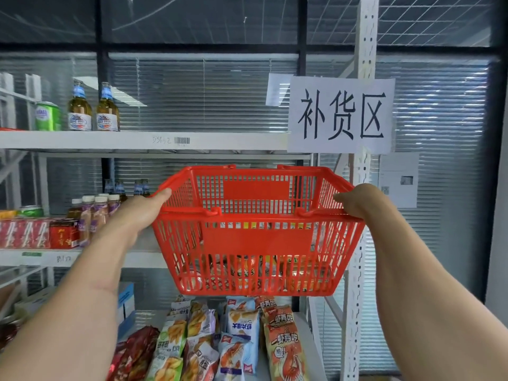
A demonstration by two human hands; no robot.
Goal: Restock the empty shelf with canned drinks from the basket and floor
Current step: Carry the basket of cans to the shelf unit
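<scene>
I hold a red plastic basket (257, 240) up in front of the shelving at middle-shelf height. My left hand (143, 210) grips its left rim and my right hand (360, 200) grips its right rim. Through the slatted wall I see canned drinks (247, 270) lying on the basket's bottom. The middle shelf (143, 258) behind the basket looks bare on its right part. The top shelf (220, 141) is bare to the right of two bottles.
A green can (47, 116) and two beer bottles (93, 110) stand on the top shelf at left. Bottles and red cartons (41, 232) fill the middle shelf's left. Snack bags (233, 339) lie on the lower shelf. A paper sign (341, 115) hangs on the white upright (354, 298).
</scene>
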